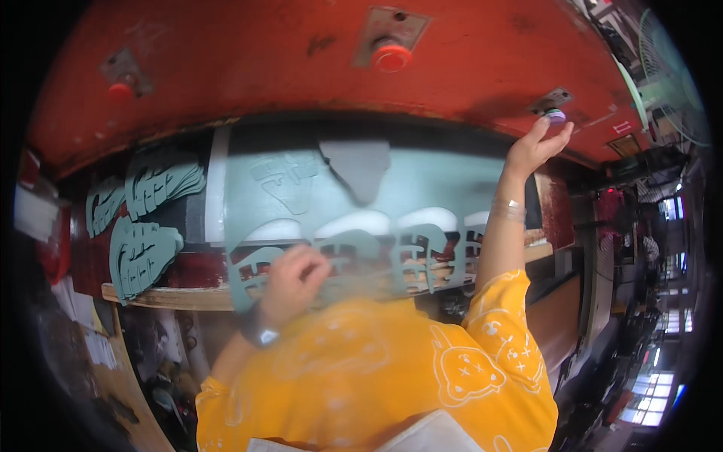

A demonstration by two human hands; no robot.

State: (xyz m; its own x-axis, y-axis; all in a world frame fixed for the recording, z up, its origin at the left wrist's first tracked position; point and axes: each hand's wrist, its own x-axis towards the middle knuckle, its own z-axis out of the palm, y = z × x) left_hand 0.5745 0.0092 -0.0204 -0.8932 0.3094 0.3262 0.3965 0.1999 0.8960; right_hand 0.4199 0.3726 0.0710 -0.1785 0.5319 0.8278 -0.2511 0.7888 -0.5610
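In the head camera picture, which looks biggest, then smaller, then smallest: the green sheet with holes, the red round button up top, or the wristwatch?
1. Green sheet with holes
2. Wristwatch
3. Red round button

The last two look close, and the watch is nearer the camera, so that order is unsure.

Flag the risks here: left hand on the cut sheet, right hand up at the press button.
1. The left hand grips the teal sheet at the press opening while the right hand touches the small button; the hand might get caught.
2. Pulling could tear the thin strips between cutouts.
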